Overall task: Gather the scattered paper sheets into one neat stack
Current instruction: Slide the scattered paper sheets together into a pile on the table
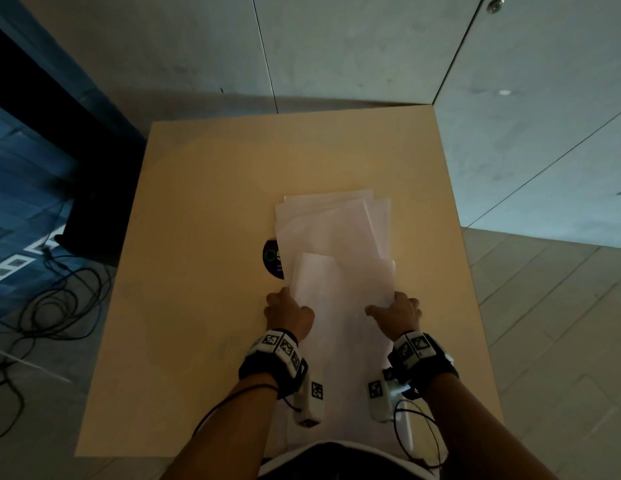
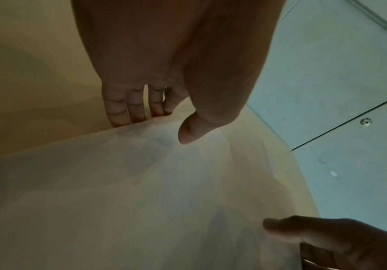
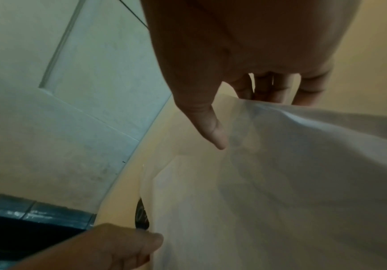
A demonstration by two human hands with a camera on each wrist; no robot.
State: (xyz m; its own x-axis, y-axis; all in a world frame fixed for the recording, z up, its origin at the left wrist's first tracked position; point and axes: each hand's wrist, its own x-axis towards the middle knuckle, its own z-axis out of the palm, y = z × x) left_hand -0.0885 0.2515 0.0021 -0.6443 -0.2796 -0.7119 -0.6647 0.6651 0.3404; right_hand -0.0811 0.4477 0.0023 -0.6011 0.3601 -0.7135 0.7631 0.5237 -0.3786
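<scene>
Most of the gathering looks done, but the squaring-up is not: a loose pile of thin white paper sheets (image 1: 331, 223) lies near the middle of the pale tan, smooth rectangular surface (image 1: 205, 188), its corners fanned out at slightly different angles, so it is a heap and not yet a neat stack. One more large white paper sheet (image 1: 343, 306) is held on the near side of that pile, its far edge overlapping the pile's near end; it has yet to be laid on top and aligned. The left hand (image 1: 290, 311) pinches the sheet's left edge, thumb on top and fingers (image 2: 127, 109) curled beneath, and the right hand (image 1: 399, 311) grips the right edge the same way, thumb over and fingers (image 3: 278, 91) under. The paper is thin and limp: it sags and ripples between the two grips, and the wrist views show shadows through it. A dark round sticker with a green ring (image 1: 272, 259) sits flat on the surface, half covered by the pile's left edge. I judge that what remains is setting this sheet down and tapping all the edges flush.
</scene>
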